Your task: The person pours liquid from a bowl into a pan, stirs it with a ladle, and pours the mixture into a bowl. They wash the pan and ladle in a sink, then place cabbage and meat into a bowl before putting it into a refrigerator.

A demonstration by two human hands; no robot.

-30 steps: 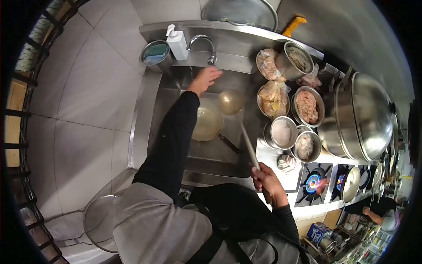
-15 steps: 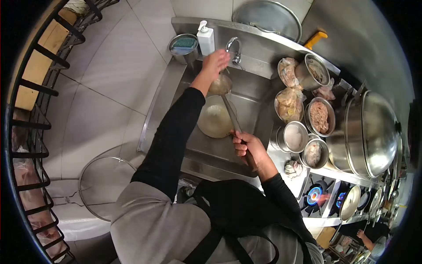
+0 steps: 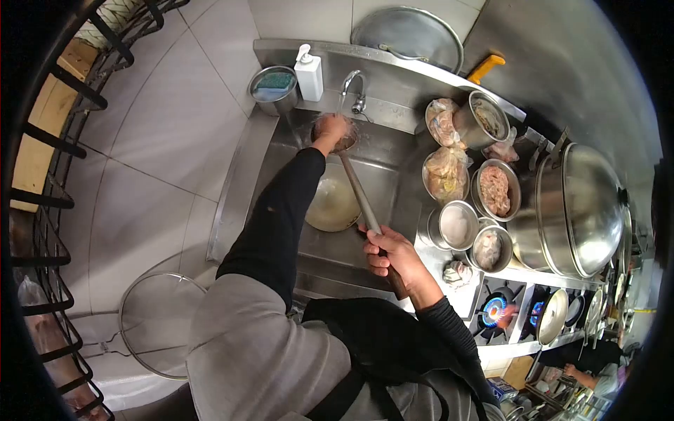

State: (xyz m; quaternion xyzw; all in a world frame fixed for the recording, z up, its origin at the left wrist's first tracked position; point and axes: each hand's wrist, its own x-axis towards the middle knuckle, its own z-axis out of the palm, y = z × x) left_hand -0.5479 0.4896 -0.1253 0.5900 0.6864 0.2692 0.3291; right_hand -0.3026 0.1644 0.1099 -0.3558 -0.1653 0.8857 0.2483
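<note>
While water from the tap [image 3: 355, 87] splashes over the left hand [image 3: 333, 128], that hand is at the bowl of the ladle [image 3: 359, 188] in the upper part of the sink [image 3: 382, 175]; spray and blur hide its fingers, so whether they are spread or pressed together cannot be told. The right hand [image 3: 393, 257] has its fingers curled round the ladle's long handle near the lower end, by the sink's near right corner. A round pan [image 3: 333, 203] lies in the sink below the ladle's bowl, and the slanting handle passes along its right side. The left sleeve [image 3: 270, 217] cuts across the sink's left part and hides some of it. Behind the sink stand a white pump bottle [image 3: 309, 77] and a metal container [image 3: 274, 90] with a green sponge [image 3: 274, 81]. The right side is crowded: metal bowls of bagged food [image 3: 446, 172], minced meat [image 3: 495, 191] and pale contents stand close together on the bench [image 3: 460, 299], hemming in the sink's edge, with a crumpled cloth [image 3: 458, 274] just below them. Beyond the bowls, a big domed pot [image 3: 593, 210] takes up much of the space, near a lit burner [image 3: 494, 310]. A large strainer [image 3: 160, 324] is at the person's left, and another person's arm [image 3: 581, 377] shows far off at lower right.
</note>
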